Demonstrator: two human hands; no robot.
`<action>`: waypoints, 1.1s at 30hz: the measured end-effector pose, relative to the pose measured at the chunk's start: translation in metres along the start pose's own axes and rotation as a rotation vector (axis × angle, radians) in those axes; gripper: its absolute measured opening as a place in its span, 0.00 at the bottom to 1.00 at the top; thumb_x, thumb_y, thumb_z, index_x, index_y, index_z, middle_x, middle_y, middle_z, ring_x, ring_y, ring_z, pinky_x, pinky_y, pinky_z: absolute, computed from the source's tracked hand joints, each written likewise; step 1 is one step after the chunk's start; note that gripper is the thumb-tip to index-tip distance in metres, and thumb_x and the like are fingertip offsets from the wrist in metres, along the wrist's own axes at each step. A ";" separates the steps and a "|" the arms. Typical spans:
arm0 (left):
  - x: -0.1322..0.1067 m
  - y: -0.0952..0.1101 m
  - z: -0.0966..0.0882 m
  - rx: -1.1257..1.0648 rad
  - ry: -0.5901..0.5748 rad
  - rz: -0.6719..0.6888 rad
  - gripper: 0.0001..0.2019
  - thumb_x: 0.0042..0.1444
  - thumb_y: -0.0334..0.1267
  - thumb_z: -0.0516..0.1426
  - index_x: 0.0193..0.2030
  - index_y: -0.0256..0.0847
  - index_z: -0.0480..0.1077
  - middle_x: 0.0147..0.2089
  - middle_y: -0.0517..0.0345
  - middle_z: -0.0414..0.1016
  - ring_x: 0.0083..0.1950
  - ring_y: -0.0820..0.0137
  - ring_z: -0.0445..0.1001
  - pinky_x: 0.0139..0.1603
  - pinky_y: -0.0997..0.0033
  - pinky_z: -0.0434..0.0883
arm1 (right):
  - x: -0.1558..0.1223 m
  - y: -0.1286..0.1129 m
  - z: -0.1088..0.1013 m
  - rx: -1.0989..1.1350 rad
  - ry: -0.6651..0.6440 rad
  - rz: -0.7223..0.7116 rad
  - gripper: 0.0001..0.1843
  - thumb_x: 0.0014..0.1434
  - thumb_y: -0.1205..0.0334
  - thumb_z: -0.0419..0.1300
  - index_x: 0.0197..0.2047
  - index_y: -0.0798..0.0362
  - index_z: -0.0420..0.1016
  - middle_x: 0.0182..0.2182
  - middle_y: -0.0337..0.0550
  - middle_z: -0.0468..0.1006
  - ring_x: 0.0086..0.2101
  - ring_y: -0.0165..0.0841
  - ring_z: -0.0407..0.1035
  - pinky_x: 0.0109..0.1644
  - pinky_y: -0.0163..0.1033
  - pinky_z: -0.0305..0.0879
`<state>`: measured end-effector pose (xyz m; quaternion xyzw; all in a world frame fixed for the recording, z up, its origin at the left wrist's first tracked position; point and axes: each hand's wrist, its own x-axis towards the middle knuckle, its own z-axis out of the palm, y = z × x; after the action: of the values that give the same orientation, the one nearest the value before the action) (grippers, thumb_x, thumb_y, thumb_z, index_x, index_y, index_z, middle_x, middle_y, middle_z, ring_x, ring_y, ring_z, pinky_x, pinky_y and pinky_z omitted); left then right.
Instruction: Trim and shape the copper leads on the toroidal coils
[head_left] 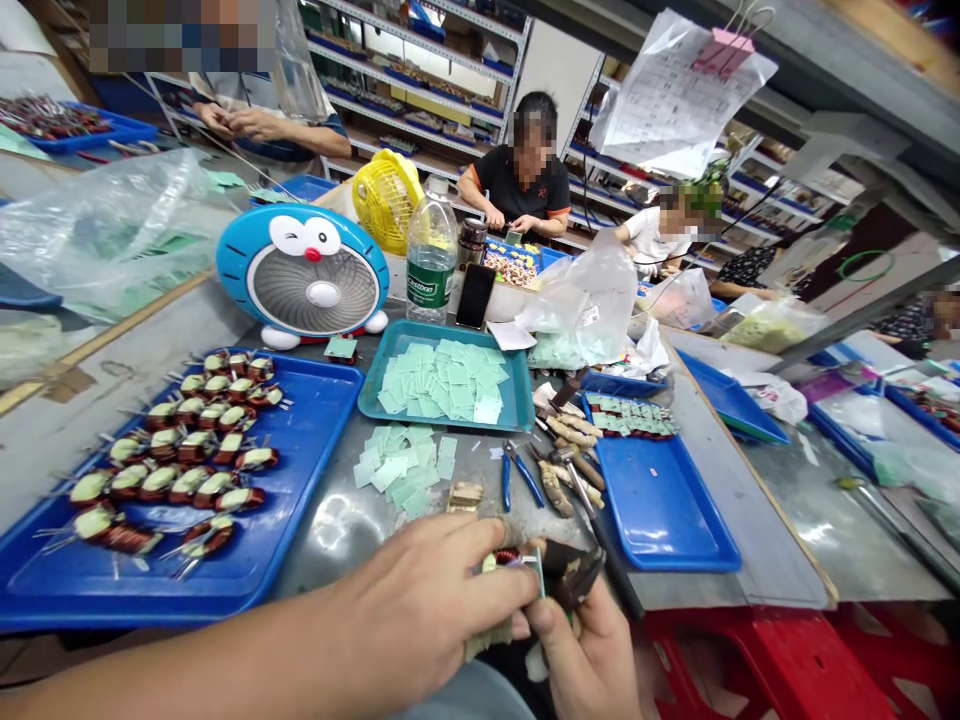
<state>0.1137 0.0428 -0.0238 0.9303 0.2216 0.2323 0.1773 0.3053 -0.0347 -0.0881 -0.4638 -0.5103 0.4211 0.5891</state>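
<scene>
My left hand [442,580] is closed on a copper-wound coil [507,556], seen only in part between the fingers. A small light-green board [538,572] stands on edge against the coil, with a pin showing beside it. My right hand [589,650] is closed around a dark tool [576,575] that looks like pliers, and its thumb presses near the board's lower edge. The tool's grip is hidden by the hand. In front of my hands lie loose light-green boards [405,465] and a small tan block [465,497].
On the left, a blue tray [300,480] holds rows of coils. A teal tray [367,395] holds green boards. Blue-handled pliers [521,475] and a hammer [581,485] lie beside another blue tray [667,510]. A blue fan [322,295] and bottle [431,260] stand behind; several people sit beyond.
</scene>
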 end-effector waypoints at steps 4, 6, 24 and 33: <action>0.000 -0.004 0.002 0.005 -0.007 0.060 0.11 0.68 0.43 0.53 0.44 0.45 0.75 0.37 0.54 0.74 0.36 0.70 0.71 0.36 0.72 0.62 | -0.005 0.009 -0.009 -0.117 -0.050 -0.048 0.18 0.65 0.61 0.64 0.58 0.45 0.74 0.46 0.45 0.83 0.43 0.37 0.80 0.47 0.35 0.78; 0.000 -0.006 0.002 -0.087 0.020 0.052 0.10 0.67 0.44 0.55 0.48 0.47 0.75 0.38 0.55 0.76 0.37 0.71 0.73 0.38 0.73 0.65 | -0.006 0.013 -0.012 -0.151 -0.075 -0.044 0.19 0.66 0.62 0.63 0.60 0.43 0.72 0.47 0.44 0.82 0.44 0.37 0.79 0.48 0.36 0.77; -0.017 0.005 0.010 -0.936 -0.148 -0.725 0.24 0.67 0.60 0.46 0.42 0.40 0.69 0.34 0.60 0.70 0.35 0.74 0.65 0.38 0.77 0.66 | 0.031 -0.019 -0.011 -0.553 -0.348 -0.386 0.25 0.61 0.63 0.68 0.60 0.44 0.71 0.45 0.43 0.81 0.42 0.37 0.78 0.48 0.38 0.75; -0.021 0.005 0.005 -0.867 -0.170 -0.722 0.25 0.66 0.61 0.45 0.40 0.41 0.67 0.37 0.59 0.70 0.42 0.70 0.67 0.45 0.74 0.66 | 0.031 -0.023 0.003 -0.513 -0.369 -0.326 0.19 0.61 0.63 0.69 0.54 0.45 0.73 0.40 0.40 0.80 0.38 0.33 0.77 0.44 0.34 0.72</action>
<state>0.1011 0.0271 -0.0330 0.6533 0.3947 0.1511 0.6281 0.3062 -0.0096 -0.0590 -0.4251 -0.7647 0.2563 0.4109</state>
